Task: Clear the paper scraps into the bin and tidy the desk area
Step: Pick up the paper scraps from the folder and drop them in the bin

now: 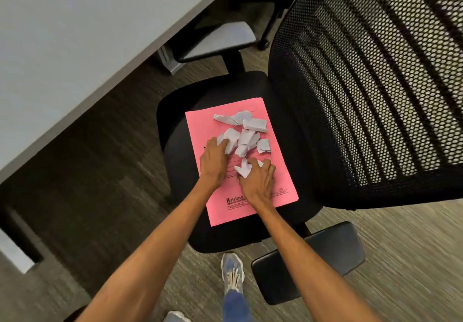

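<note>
While both hands are working over the chair seat, the scene is lying like this:
Worktop [75,46]: running grey along the upper left, beside the chair.
Chair [363,91]: black, mesh back, seat carrying the folder.
Folder [208,126]: pink, lying flat on the seat.
Paper scraps [246,137]: white, sitting crumpled on the folder.
Left hand [214,162]: fingers curling onto a scrap.
Right hand [258,180]: clutching a crumpled scrap.

Office. Black mesh-back task chair [363,91] with armrests fills the right side, grey laminate desk [87,46] at 10 o'clock, a second chair [220,38] tucked under it at 12, pink file folder [225,211] on the seat, grey-brown commercial carpet [100,171].
</note>
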Demonstrator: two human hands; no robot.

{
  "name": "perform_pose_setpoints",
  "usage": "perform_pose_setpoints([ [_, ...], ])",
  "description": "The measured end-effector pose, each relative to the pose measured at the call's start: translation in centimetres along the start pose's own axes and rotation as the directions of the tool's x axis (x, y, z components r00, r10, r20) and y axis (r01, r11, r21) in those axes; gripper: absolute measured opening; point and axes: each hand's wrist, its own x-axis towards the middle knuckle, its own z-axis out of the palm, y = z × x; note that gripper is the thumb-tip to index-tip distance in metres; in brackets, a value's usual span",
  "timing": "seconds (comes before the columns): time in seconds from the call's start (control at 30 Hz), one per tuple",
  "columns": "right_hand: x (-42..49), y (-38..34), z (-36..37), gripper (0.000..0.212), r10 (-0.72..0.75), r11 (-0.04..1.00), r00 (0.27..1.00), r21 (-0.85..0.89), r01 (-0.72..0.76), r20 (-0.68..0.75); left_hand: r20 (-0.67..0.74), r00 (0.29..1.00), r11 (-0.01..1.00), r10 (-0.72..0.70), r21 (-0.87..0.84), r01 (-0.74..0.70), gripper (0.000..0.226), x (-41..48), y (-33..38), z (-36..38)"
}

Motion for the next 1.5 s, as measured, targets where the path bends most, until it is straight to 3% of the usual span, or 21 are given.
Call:
perform_pose_setpoints([
  [0.2, -0.2, -1.1, 0.2, 0.047, 0.017, 0.998, 1.000, 0.059, -0.018, 0.012, -0.042, 0.998, 0.999, -0.043, 0.000, 0.043, 0.027, -0.1, 0.3, -1.0],
  [0.43, -0.9, -1.0, -0.4, 0.041, 0.040, 0.989, 0.999, 0.141, -0.038, -0.013, -0.021, 0.980, 0.959, -0.197, -0.213, 0.188, 0.033, -1.5, -0.9, -1.8],
  [0.93, -4.1, -4.6, -4.3, 0.045, 0.016, 0.960, 0.986, 0.278, 0.031, -0.165, -0.165, 0.976, 0.952, -0.145, -0.291, 0.092, 0.023, -6.9, -2.8, -6.9],
  [1.23, -10.0, -12.6, -4.6, 0.032, -0.095, 0.935, 0.976, 0.319, 0.155, -0.196, -0.304, 0.926, 0.900, -0.222, -0.429, 0.074, 0.016, -13.0, -7.1, -13.0],
  [1.37, -14.0, -16.5, -2.8, 0.022, -0.195, 0.928, 0.966, 0.288, 0.238, -0.170, -0.333, 0.896, 0.872, -0.294, -0.478, 0.109, 0.017, -17.0, -11.3, -15.8],
  [1.5, -18.9, -20.6, 0.4, 0.026, -0.312, 0.901, 0.942, 0.278, 0.334, -0.120, -0.385, 0.845, 0.853, -0.372, -0.500, 0.148, 0.017, -22.3, -17.1, -18.3],
])
